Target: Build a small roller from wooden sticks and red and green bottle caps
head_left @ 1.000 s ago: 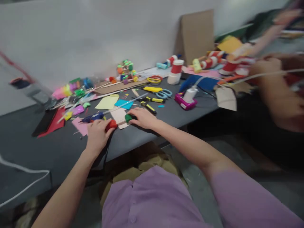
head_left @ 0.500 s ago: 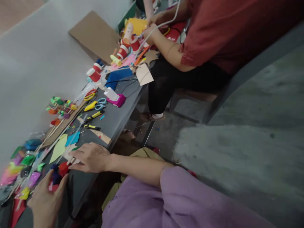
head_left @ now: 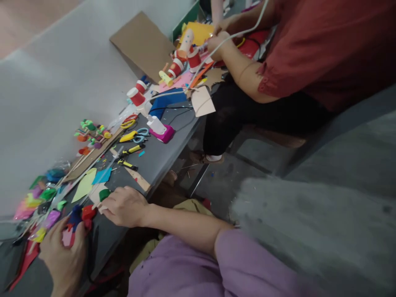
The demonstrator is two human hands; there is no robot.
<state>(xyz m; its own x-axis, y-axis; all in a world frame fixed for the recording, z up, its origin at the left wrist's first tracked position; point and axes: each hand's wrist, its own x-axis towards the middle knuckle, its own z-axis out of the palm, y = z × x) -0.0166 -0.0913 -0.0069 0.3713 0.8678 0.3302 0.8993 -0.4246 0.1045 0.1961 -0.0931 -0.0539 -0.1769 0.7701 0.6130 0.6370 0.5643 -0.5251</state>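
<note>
My left hand [head_left: 63, 253] is closed around a small modelling-clay piece [head_left: 74, 218], dark blue and red with a pink face, near the table's front edge. A red lump [head_left: 88, 212] sits at its right side; I cannot tell whether it is joined on. My right hand [head_left: 128, 206] pinches a thin pale stick [head_left: 98, 204] just to the right of the red lump. Against its fingers shows a green round piece [head_left: 104, 194], and whether the hand holds it is unclear. The right fingertips are partly hidden.
Yellow-handled cutters [head_left: 128, 165], blue-handled scissors [head_left: 141, 135] and a pink power socket with a white plug [head_left: 162, 131] lie farther along the grey table. Bagged coloured clay [head_left: 46, 194] is at the left. A co-worker in a red top [head_left: 297, 53] sits at the far end.
The camera view has shifted, moving the scene to the right. The right hand has drawn slightly away from the red lump, and more of the green piece shows. The left hand keeps its hold.
</note>
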